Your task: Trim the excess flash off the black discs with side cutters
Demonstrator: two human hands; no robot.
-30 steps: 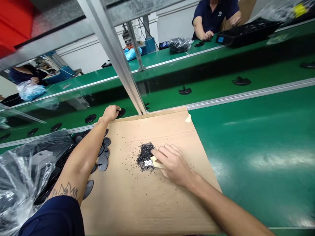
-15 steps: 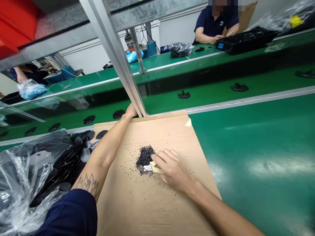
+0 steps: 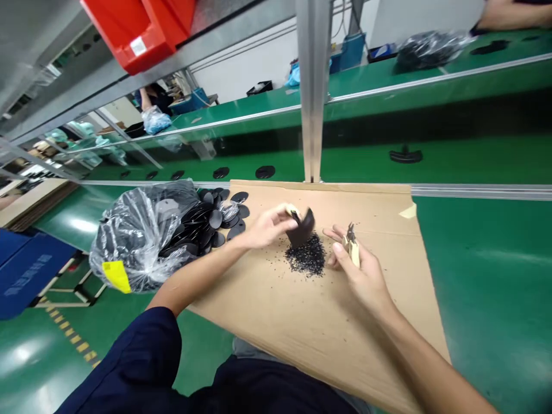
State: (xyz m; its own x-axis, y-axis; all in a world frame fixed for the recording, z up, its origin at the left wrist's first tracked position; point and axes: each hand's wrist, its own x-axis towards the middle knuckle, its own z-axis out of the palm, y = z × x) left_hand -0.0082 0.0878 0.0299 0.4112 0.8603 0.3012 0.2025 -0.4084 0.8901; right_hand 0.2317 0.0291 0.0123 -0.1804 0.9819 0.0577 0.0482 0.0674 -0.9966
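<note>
My left hand (image 3: 272, 225) is closed on a dark curved plastic part (image 3: 302, 230), held tilted over the cardboard. Right below it lies a pile of small black plastic bits (image 3: 308, 257). In my right hand (image 3: 360, 261) is a pair of small nippers (image 3: 352, 247) with pale yellow handles, its jaws pointing up and away from me. The nippers are a little to the right of the part, apart from it. Both hands are above the cardboard sheet (image 3: 345, 333).
On the left sits a clear plastic bag (image 3: 133, 230) spilling black discs (image 3: 207, 221). Black parts (image 3: 265, 172) lie along the green conveyor (image 3: 357, 164) behind. A metal post (image 3: 313, 115) rises at the cardboard's far edge, and a red bin (image 3: 146, 40) hangs upper left.
My left hand has come back from near the conveyor by the post and now holds a dark part. My right hand has raised the nippers off the pile. The view has swung left.
</note>
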